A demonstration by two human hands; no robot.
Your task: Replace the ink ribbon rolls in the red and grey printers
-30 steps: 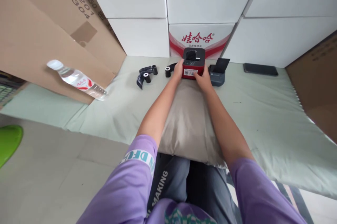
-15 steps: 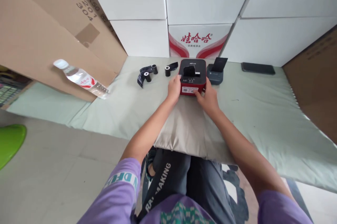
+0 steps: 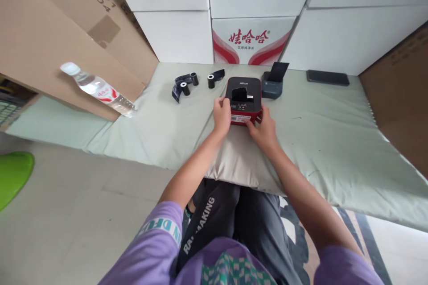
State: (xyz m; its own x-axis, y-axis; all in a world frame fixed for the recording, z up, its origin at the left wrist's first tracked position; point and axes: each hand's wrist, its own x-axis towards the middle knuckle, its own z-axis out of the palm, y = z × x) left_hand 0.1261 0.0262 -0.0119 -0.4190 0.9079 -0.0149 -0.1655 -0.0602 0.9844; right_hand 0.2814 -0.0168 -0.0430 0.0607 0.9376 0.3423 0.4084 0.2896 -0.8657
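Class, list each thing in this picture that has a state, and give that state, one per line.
Red printer: upright, held at both sides.
Left hand: gripping printer's left side.
Right hand: gripping printer's front right corner.
Grey device: flap raised.
Water bottle: lying down, capped.
Black rolls: partly unwound.
Phone: flat, screen dark.

The small label point(image 3: 240, 118) on the red printer point(image 3: 243, 100) is too small to read.
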